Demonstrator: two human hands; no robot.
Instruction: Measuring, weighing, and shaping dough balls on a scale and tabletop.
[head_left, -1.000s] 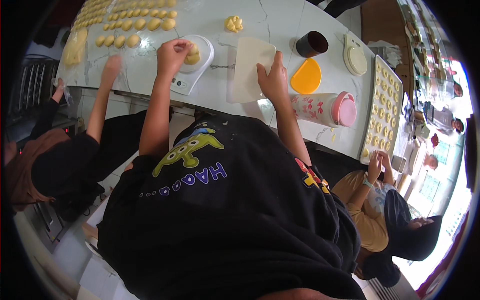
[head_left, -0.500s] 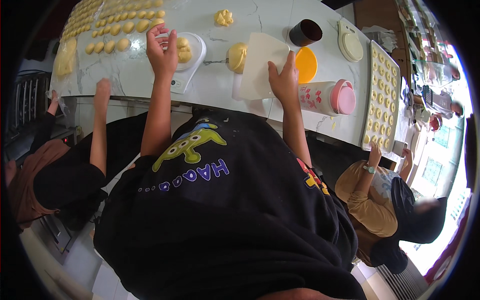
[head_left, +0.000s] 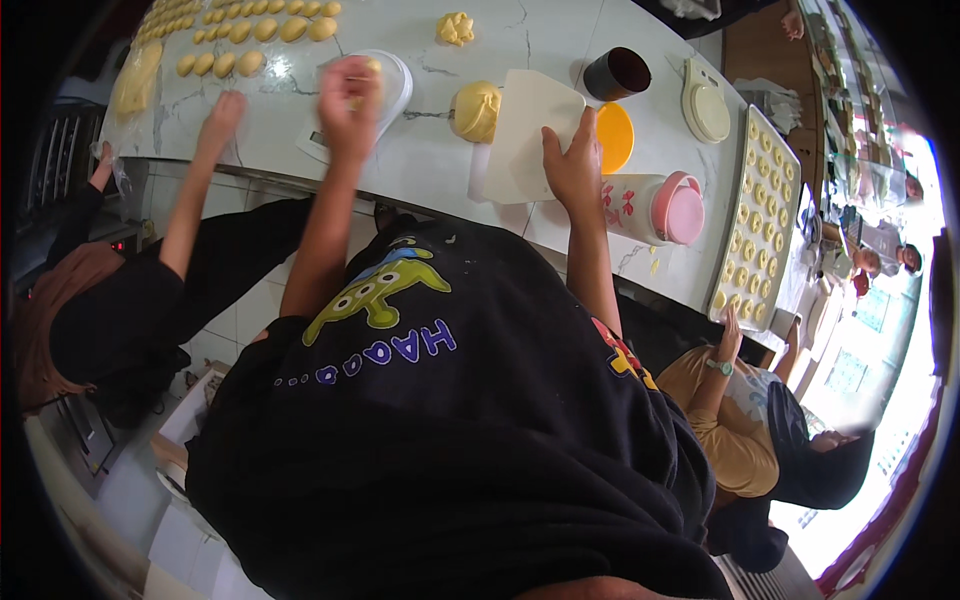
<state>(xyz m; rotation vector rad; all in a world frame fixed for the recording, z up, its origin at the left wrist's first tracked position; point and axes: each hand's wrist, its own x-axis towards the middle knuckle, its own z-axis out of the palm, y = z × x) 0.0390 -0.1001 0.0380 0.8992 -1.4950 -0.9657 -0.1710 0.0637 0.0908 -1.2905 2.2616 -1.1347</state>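
My left hand [head_left: 350, 112], smeared by motion, is over the white kitchen scale [head_left: 397, 88] with its fingers curled on a piece of yellow dough [head_left: 374, 66]. The hand hides most of that dough. A flat white dough scraper [head_left: 525, 140] is in my right hand [head_left: 574, 168], its thumb lying along the near face. Just left of the scraper sits a larger ball of dough [head_left: 476, 112], partly behind the blade. A small lumpy piece of dough [head_left: 455, 29] lies farther back on the marble-patterned table [head_left: 430, 150].
Several rows of dough balls [head_left: 265, 30] fill the far left. A dark cup [head_left: 617, 74], an orange lid or dish [head_left: 615, 138], a pink-and-white flask [head_left: 640, 207] and a second scale [head_left: 707, 105] stand right. Beyond is a tray of dough rings [head_left: 755, 225]. Co-workers' hands [head_left: 222, 118] are at both sides.
My left hand came down from beside the scale onto the dough, its fingers curling. My right hand keeps the scraper in nearly the same place. The left co-worker's hand moved farther over the table.
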